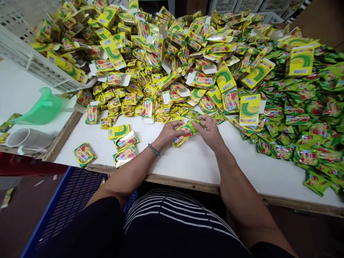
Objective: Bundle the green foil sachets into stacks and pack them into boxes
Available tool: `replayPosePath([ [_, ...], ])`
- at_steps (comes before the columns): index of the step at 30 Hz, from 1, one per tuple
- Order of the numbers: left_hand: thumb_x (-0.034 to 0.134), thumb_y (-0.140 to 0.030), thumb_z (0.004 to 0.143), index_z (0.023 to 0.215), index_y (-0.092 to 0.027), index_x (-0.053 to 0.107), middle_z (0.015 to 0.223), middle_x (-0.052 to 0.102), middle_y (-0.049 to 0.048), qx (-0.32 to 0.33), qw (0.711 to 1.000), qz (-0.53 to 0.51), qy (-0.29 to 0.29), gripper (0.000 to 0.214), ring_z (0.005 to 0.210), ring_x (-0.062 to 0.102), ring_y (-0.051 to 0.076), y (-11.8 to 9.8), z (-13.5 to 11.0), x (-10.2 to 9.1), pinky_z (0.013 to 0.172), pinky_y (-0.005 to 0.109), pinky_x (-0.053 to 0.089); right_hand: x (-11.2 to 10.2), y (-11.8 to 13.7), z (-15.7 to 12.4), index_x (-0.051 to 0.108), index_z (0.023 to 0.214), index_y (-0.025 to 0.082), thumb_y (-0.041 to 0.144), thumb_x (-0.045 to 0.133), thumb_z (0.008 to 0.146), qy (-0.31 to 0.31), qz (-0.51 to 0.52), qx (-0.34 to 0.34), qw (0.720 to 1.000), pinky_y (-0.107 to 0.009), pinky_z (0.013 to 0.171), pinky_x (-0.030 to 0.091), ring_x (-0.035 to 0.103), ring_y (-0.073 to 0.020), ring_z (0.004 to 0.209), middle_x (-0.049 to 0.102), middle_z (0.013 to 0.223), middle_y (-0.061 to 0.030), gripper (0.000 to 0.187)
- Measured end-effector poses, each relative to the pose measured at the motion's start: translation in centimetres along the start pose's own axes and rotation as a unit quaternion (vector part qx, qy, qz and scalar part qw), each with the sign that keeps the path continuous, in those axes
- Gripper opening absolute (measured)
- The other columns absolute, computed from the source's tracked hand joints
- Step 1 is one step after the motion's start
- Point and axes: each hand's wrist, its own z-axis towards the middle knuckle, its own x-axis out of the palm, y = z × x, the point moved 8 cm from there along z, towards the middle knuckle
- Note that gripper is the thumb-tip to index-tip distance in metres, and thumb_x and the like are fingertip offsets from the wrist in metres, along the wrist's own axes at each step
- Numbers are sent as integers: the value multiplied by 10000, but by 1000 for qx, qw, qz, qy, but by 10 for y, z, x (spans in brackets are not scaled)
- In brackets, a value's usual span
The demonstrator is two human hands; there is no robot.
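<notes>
Between my two hands, just above the white tabletop (172,168), is a small yellow and green candy box (178,141) with red fruit printed on it, held at a slant. My left hand (170,133) grips its lower left part, the thumb lying across the front. At its upper right end are the closed fingers of my right hand (211,130); whether they also pinch a packet there is hidden. Several shiny green packets (307,156) spread on the right. Small yellow packets (130,98) and open-flapped boxes (202,79) are heaped beyond my hands.
Left of my forearm lie a few boxes (125,156) and a lone box (84,154). A white plastic crate (51,71), a green scoop (40,109) and a white mug (28,139) stand farther left. A blue basket (61,208) sits below the wooden table edge (185,182).
</notes>
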Motion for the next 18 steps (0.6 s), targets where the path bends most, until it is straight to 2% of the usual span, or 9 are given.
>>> replayPosePath([
  [4, 936, -302, 435, 877, -114, 695, 772, 731, 23, 1, 1000, 3, 26, 538, 683, 675, 142, -3, -4, 2, 741, 297, 541, -11, 3, -1, 658, 704, 227, 461, 704, 777, -48, -3, -13, 999, -535, 1036, 340, 523, -272, 1106, 638, 1095, -77, 249],
  [7, 938, -290, 428, 863, -110, 701, 776, 729, 23, 2, 999, 12, 36, 526, 681, 672, 138, -3, -4, 3, 744, 293, 531, -7, 5, -3, 672, 680, 235, 405, 732, 749, -45, 1, -21, 999, -533, 1041, 350, 487, -289, 1146, 645, 1111, -77, 193],
  [10, 937, -270, 415, 861, -115, 703, 773, 728, 17, 4, 1000, 5, 23, 526, 675, 668, 134, 0, -1, 3, 738, 288, 527, 1, 5, -3, 691, 681, 243, 408, 680, 792, -6, 24, -6, 1000, -542, 1056, 343, 488, -287, 1151, 658, 1115, -68, 199],
  [15, 929, -236, 407, 885, -126, 706, 776, 732, 14, 11, 999, -35, -10, 539, 697, 676, 146, 3, 1, 1, 783, 318, 533, 5, 8, -4, 706, 692, 246, 485, 467, 926, 13, 49, 20, 998, -563, 1099, 288, 475, -277, 1208, 640, 1201, -59, 412],
  [18, 917, -241, 428, 848, -123, 708, 767, 727, 3, 32, 998, -43, -21, 483, 685, 667, 134, -1, -1, 1, 775, 305, 530, 19, 15, -6, 718, 706, 242, 508, 445, 934, 57, 42, 18, 997, -565, 1136, 245, 428, -275, 1282, 629, 1230, -58, 444],
])
